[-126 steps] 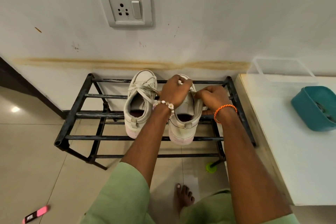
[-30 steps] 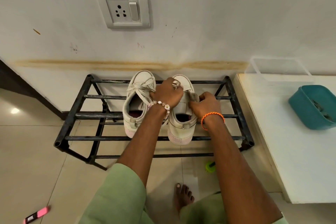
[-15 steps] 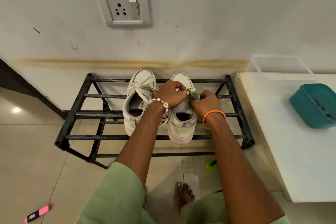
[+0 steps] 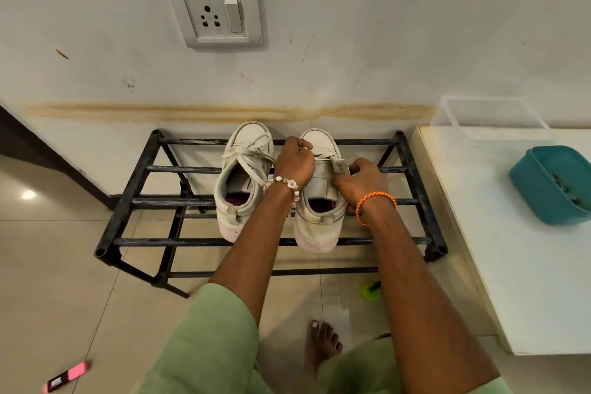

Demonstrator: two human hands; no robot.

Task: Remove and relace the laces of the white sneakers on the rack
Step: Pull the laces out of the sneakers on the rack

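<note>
Two white sneakers stand side by side on the top bars of a black metal rack (image 4: 134, 201) at the centre of the frame, toes toward the wall. The left sneaker (image 4: 241, 176) is laced, its laces lying loosely tied across the tongue. The right sneaker (image 4: 319, 201) is the one being handled. The left hand (image 4: 295, 161), a beaded bracelet at its wrist, is clenched over the front of this shoe's eyelet area, pinching a lace (image 4: 324, 153) that runs across just below the toe cap. The right hand (image 4: 363, 181), with an orange cord at the wrist, grips the right side of the shoe, fingers curled around the upper edge beside the raised tongue (image 4: 323, 176).

At the right edge of the frame a white worktop (image 4: 511, 265) carries a teal tub (image 4: 550, 182). A wall socket (image 4: 214, 11) sits in the upper middle, and a pink object (image 4: 65, 376) lies on the floor at the lower left.
</note>
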